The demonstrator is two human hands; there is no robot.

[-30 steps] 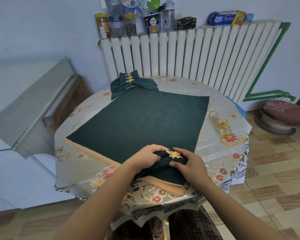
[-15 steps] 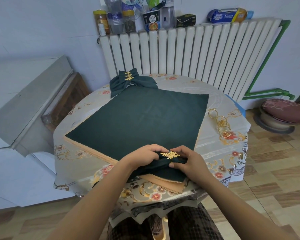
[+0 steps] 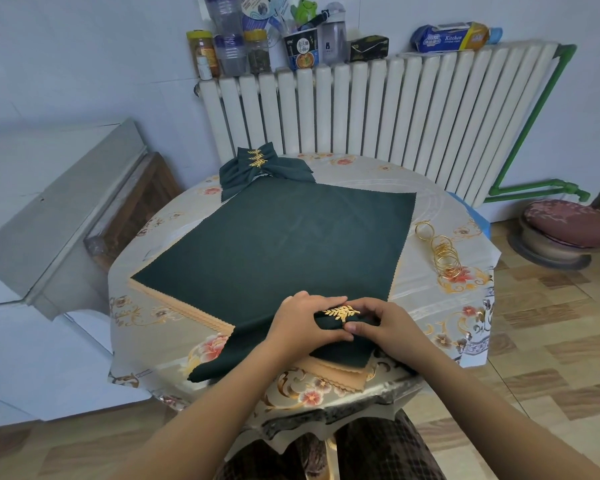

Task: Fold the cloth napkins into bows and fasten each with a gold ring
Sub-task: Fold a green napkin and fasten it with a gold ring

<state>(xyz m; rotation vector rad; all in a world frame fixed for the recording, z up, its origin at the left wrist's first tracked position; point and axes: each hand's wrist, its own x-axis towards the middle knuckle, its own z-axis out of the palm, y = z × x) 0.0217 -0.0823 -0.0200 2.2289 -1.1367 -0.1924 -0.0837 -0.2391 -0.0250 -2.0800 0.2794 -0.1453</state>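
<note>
Napkin [image 3: 291,344], six o'clock on table [image 3: 430,306]: left hand [image 3: 303,327] and right hand [image 3: 383,323] grip it beside ring [image 3: 342,312]; uneven pulling risks lopsided bow.

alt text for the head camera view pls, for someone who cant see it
Both hands, the left hand and the right hand, hold a folded dark green napkin fitted with a gold leaf ring at the near edge of a round table. Finished bows lie at the far edge, spare gold rings to the right.

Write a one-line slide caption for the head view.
Both hands, left and right, grip a green napkin at its gold leaf ring; finished bows and spare rings wait.
</note>
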